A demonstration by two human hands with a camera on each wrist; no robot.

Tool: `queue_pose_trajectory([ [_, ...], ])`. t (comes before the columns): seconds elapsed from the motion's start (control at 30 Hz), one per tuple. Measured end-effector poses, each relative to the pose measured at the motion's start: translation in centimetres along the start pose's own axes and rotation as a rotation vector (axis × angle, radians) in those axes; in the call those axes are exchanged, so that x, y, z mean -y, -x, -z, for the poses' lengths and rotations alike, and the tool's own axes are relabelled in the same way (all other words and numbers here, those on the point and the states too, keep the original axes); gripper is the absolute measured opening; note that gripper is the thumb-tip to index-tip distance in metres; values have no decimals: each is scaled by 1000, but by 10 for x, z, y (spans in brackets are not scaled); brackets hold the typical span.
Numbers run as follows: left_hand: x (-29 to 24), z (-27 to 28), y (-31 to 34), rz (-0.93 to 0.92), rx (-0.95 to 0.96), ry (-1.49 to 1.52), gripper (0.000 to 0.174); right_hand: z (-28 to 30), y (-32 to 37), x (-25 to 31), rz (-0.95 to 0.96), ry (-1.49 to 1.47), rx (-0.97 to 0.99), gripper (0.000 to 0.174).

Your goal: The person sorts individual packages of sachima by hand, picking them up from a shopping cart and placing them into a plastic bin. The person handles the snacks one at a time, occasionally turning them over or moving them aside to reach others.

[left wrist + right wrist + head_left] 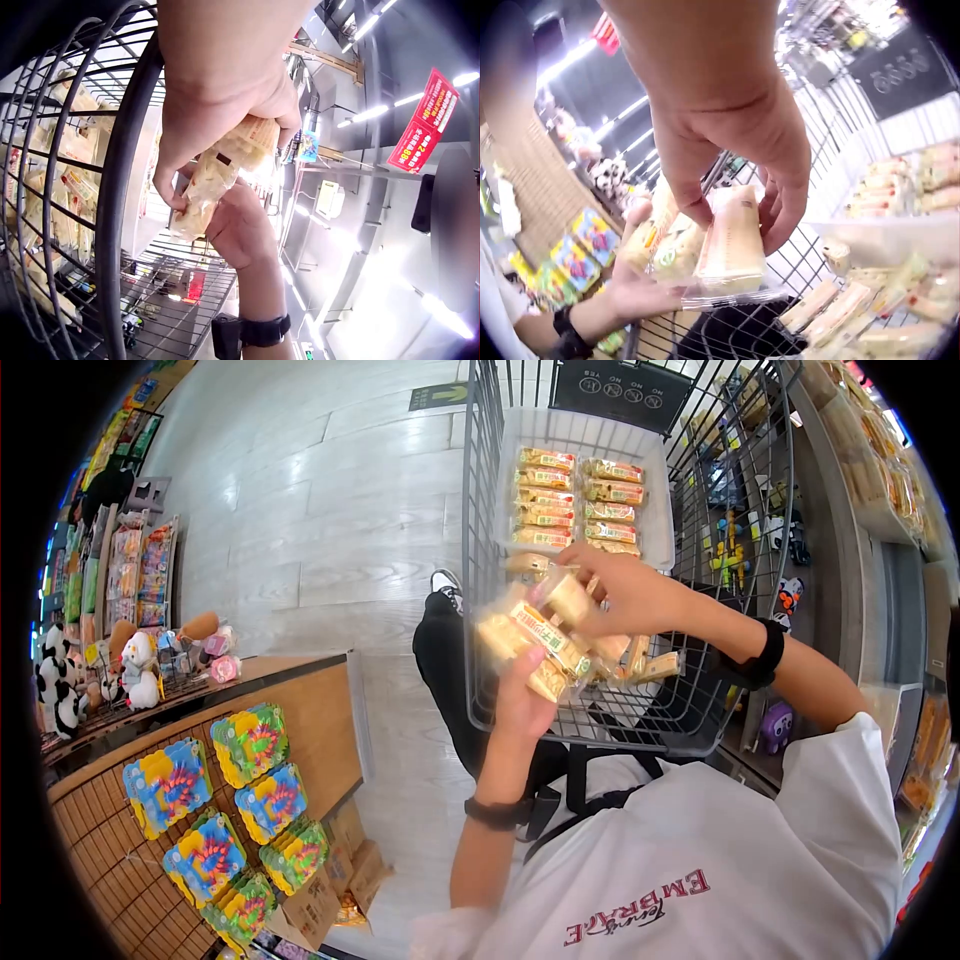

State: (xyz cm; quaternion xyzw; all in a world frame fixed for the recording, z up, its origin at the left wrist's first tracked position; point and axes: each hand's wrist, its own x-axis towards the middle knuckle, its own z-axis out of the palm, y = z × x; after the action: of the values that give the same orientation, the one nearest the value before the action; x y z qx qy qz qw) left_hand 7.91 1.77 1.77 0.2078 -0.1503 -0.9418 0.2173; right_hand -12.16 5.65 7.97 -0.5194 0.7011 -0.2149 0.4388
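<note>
1. White shirt (640, 840) cloth lies nearest the head camera, beside the cart (468, 540); leaning in further could block the view of the packets
2. Left hand (526, 695) grips a bundle of wrapped packets (535, 635), fingers curled round them; the slick film may let one slide out if pressure falls unevenly
3. Right hand (645, 595) pinches a single packet (731, 240) between thumb and fingers, close against that bundle; a hard squeeze could crush its contents, and a bump could knock a neighbour loose
4. All the held packets are over the cart's near end; a slip would probably drop one among the loose packets (660, 665)
5. Beyond stands the white tray (655, 510) with packets in two columns, which a careless knuckle could push askew
</note>
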Motion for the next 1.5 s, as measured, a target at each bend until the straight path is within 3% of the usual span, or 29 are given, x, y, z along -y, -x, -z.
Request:
queue_pose_trajectory([
  [0.07, -1, -2, -4, -24, 55, 22, 70, 0, 4, -11, -104, -158, -3, 72],
  [0.13, 1, 4, -6, -46, 40, -28, 71, 3, 9, -20, -106, -922, -38, 72],
  [0.17, 3, 5, -6, -33, 20, -25, 71, 8, 13, -22, -75, -1080, -15, 71],
  [0.3, 0, -3, -4, 33, 98, 43, 71, 9, 22, -26, 58, -1292, -45, 66],
  [0.43, 3, 0, -2, 44, 103, 73, 65, 5, 22, -36, 88, -1165, -60, 69],
  [0.5, 5, 3, -3, 27, 88, 83, 62, 5, 25, -28, -100, -1279, -110, 65],
  [0.53, 8, 8, -5, 28, 78, 4, 62, 2, 26, -25, -100, -1275, -114, 65],
  [0.6, 10, 8, -6, 29, 75, -72, 63, -9, 26, -18, -202, -1182, -218, 64],
  [0.67, 7, 0, -4, 37, 112, -176, 64, -16, 24, -22, -172, -1087, -240, 66],
  [0.77, 4, 1, -4, 63, 172, -128, 67, 0, 7, -54, -191, -1006, -464, 67],
  [0.87, 7, 12, -5, 66, 103, -77, 69, 53, -26, -96, -51, -434, -542, 49],
  [0.93, 8, 12, -5, 69, 106, -48, 71, 77, -57, -142, 23, -418, -489, 41],
  [1.0, 9, 11, -7, 79, 113, -23, 72, 90, -85, -179, 99, 235, -429, 33],
  [1.03, 9, 11, -7, 80, 118, -19, 74, 90, -96, -188, 100, 233, -428, 33],
  [1.1, 8, 10, -8, 84, 114, -15, 76, 85, -112, -204, 19, 530, -364, 28],
  [1.2, 7, 11, -8, 109, 104, -12, 77, 74, -126, -218, -95, 684, -258, 28],
  [1.3, 7, 10, -9, 110, 97, -18, 78, 59, -135, -224, -165, 642, -231, 27],
  [1.43, 6, 6, -6, 99, 45, 4, 74, 55, -137, -235, -23, 726, -245, 27],
  [1.5, 6, 7, -4, 98, 26, -1, 72, 54, -133, -235, -2, 659, -418, 28],
])
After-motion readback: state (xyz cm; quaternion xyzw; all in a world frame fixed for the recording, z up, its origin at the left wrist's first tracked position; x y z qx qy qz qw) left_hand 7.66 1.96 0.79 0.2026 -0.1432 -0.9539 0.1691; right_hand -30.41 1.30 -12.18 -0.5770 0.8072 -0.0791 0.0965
